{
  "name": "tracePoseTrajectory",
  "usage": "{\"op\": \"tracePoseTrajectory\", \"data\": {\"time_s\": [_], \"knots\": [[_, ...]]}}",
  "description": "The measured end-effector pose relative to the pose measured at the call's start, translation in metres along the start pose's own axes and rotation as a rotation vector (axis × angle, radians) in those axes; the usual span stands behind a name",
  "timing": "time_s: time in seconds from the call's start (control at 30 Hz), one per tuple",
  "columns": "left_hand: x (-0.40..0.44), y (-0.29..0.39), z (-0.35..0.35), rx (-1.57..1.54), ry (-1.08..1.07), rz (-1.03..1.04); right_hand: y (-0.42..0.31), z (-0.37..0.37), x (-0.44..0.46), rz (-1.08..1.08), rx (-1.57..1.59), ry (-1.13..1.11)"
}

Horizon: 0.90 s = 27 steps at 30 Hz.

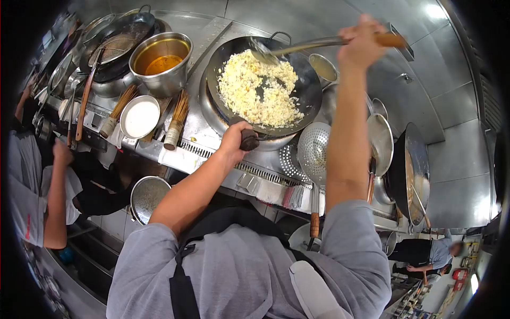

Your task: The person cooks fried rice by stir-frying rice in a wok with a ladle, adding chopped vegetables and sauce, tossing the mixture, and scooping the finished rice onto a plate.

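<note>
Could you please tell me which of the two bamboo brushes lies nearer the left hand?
The bamboo brush between the white-filled bowl and the rice-filled wok is nearer the left hand; the other brush lies beyond the bowl.

Pretty much the whole wall point(458, 173) was clad in shiny steel panels, with glare thrown across the top. The floor point(112, 222) was laid in greyish tiles, a long steel counter point(208, 25) was fitted in, and a bright light point(474, 284) could be spotted far right.
</note>
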<state>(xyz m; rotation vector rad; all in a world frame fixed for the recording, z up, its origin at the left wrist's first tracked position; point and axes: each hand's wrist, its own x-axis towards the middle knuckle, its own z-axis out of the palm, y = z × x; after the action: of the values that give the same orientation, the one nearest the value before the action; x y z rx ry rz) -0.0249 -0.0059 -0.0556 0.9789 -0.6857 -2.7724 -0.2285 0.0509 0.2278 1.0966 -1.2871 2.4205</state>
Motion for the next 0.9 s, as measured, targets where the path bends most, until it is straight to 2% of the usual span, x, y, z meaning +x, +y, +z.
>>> {"op": "tracePoseTrajectory", "data": {"time_s": [0.03, 0.1, 0.17, 0.2, 0.27, 0.33, 0.43, 0.53, 0.63, 0.67, 0.77, 0.8, 0.9], "knots": [[0.000, -0.002, -0.003, 0.010, -0.015, -0.003, 0.034, -0.013, -0.027, 0.026, -0.028, -0.027], [0.005, 0.000, -0.004, 0.015, -0.053, 0.013, 0.044, -0.009, -0.029, 0.109, -0.070, -0.135], [-0.003, -0.008, -0.007, -0.001, -0.015, -0.003, 0.008, -0.001, -0.021, 0.273, -0.129, -0.252], [-0.008, -0.006, -0.004, 0.009, -0.005, -0.014, -0.015, 0.010, -0.014, 0.306, -0.102, -0.229], [-0.001, 0.003, 0.001, 0.022, 0.010, -0.013, -0.080, 0.026, -0.016, 0.204, -0.075, -0.307], [0.006, -0.001, -0.005, 0.000, -0.037, 0.006, -0.100, 0.022, -0.033, 0.168, -0.017, -0.328], [0.008, -0.001, -0.005, 0.011, -0.051, 0.005, 0.003, 0.012, -0.022, 0.299, -0.179, -0.017], [0.000, 0.001, -0.001, -0.003, 0.011, 0.010, 0.000, 0.035, -0.016, 0.067, -0.012, 0.031], [-0.003, 0.002, 0.000, 0.016, -0.003, 0.015, -0.015, 0.044, -0.066, -0.011, 0.057, -0.043], [0.005, 0.001, -0.005, 0.027, -0.036, -0.004, 0.018, 0.039, -0.078, 0.079, 0.010, -0.103], [0.005, 0.002, -0.006, 0.025, -0.025, -0.031, 0.032, 0.010, -0.036, 0.121, -0.176, -0.149], [0.008, 0.000, -0.008, -0.025, -0.065, -0.009, 0.002, 0.016, -0.038, 0.157, -0.261, -0.142], [0.012, -0.004, -0.006, -0.040, -0.062, 0.033, -0.007, -0.006, -0.047, 0.127, -0.414, -0.245]]}}
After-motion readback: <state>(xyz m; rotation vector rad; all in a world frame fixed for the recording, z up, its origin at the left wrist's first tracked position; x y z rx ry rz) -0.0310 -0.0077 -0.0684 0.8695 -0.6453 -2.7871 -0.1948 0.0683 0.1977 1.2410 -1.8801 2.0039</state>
